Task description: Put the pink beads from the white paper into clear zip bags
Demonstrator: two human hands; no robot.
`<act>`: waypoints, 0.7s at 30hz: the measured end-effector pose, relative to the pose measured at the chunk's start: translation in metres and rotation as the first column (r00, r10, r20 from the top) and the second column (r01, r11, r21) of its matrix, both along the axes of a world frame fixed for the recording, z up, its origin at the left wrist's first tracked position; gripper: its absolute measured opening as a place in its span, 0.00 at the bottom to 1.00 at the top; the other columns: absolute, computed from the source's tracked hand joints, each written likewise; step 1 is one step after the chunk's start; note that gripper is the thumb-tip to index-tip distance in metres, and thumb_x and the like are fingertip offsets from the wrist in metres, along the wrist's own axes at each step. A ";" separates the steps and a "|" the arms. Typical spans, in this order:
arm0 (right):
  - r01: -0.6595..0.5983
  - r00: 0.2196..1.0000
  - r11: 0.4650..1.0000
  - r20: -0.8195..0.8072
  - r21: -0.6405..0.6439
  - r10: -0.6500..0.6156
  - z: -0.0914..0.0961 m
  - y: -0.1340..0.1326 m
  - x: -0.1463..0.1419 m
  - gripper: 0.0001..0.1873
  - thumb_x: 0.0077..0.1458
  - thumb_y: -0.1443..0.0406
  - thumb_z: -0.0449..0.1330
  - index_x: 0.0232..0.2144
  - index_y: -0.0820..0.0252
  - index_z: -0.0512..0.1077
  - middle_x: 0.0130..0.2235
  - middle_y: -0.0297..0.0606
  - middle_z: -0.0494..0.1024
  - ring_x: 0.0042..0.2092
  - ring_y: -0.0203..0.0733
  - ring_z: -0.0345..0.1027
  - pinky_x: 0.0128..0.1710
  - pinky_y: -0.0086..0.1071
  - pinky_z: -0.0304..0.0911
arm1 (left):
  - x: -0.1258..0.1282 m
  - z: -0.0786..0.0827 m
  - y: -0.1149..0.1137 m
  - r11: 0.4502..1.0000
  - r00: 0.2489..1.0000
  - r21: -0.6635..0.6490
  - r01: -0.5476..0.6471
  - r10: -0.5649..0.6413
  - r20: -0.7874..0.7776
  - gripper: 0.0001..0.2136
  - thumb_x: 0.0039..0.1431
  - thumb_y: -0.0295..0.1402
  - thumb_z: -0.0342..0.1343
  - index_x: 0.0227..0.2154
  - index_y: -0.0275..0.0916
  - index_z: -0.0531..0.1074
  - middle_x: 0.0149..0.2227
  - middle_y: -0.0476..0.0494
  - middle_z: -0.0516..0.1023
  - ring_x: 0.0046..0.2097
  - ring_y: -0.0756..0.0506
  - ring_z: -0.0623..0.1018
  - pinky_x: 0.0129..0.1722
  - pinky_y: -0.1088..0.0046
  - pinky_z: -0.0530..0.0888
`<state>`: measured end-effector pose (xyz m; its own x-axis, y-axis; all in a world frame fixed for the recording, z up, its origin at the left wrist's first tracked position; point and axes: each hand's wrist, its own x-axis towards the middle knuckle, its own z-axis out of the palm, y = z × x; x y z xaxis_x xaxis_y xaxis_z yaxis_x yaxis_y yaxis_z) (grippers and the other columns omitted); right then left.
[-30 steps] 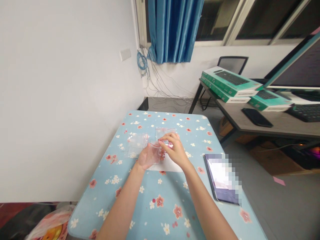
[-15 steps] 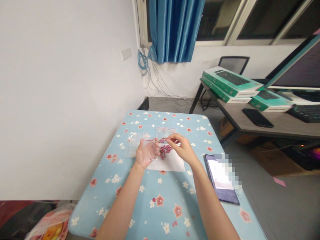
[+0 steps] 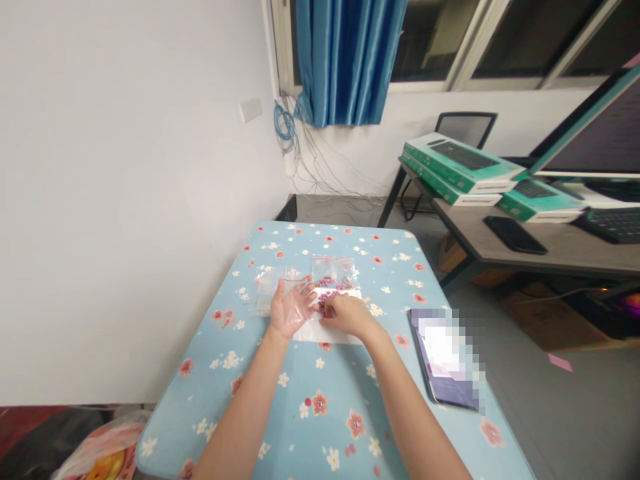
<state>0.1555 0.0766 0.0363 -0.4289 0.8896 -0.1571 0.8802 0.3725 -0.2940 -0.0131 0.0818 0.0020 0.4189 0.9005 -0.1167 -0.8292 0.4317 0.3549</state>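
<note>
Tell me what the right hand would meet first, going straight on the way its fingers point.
Probably the small pink pieces on the white sheet, right by the fingertips of the right hand; depth is unclear, so it might be touching some.

I see through one camera — head-worn, facing forward and down, close above the flowered table (image 3: 345,387) — with the window (image 3: 433,40) farther beyond.

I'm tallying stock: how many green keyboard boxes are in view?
3: the upper stacked box, the lower box beneath it, and the right-hand box beside them. More may be hidden.
</note>
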 end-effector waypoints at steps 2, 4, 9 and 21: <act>-0.009 1.000 1.000 -0.011 0.001 0.009 0.001 0.000 0.001 0.05 0.47 0.62 0.60 0.28 0.57 0.74 0.31 0.37 0.79 0.33 0.41 0.70 0.27 0.29 0.50 | 0.000 0.000 0.000 1.000 1.000 0.008 0.006 -0.006 0.007 0.26 0.56 0.53 0.47 0.43 0.33 0.72 0.33 0.40 0.74 0.32 0.46 0.72 0.29 0.71 0.68; -0.019 1.000 1.000 -0.018 0.005 0.019 0.002 -0.001 0.001 0.05 0.47 0.63 0.60 0.29 0.57 0.74 0.31 0.37 0.79 0.33 0.41 0.70 0.27 0.29 0.49 | 0.000 0.000 0.000 1.000 1.000 0.023 0.011 -0.011 0.019 0.26 0.57 0.52 0.47 0.43 0.33 0.72 0.33 0.40 0.74 0.32 0.46 0.72 0.29 0.71 0.68; -0.045 0.999 0.999 -0.020 0.021 0.045 0.007 -0.002 0.002 0.05 0.48 0.67 0.58 0.28 0.58 0.75 0.32 0.38 0.79 0.33 0.41 0.70 0.28 0.29 0.50 | 0.001 0.001 0.000 1.000 1.000 0.008 0.001 -0.001 0.012 0.26 0.56 0.53 0.47 0.43 0.33 0.72 0.32 0.39 0.74 0.32 0.46 0.72 0.29 0.71 0.68; 0.278 0.681 0.942 -0.730 0.189 -0.054 0.034 -0.001 0.008 0.09 0.55 0.59 0.57 0.30 0.59 0.72 0.29 0.35 0.70 0.33 0.38 0.63 0.37 0.31 0.58 | 0.002 0.000 -0.005 0.988 0.993 0.105 0.114 -0.117 0.030 0.28 0.52 0.54 0.52 0.42 0.31 0.72 0.34 0.37 0.75 0.32 0.45 0.73 0.30 0.69 0.70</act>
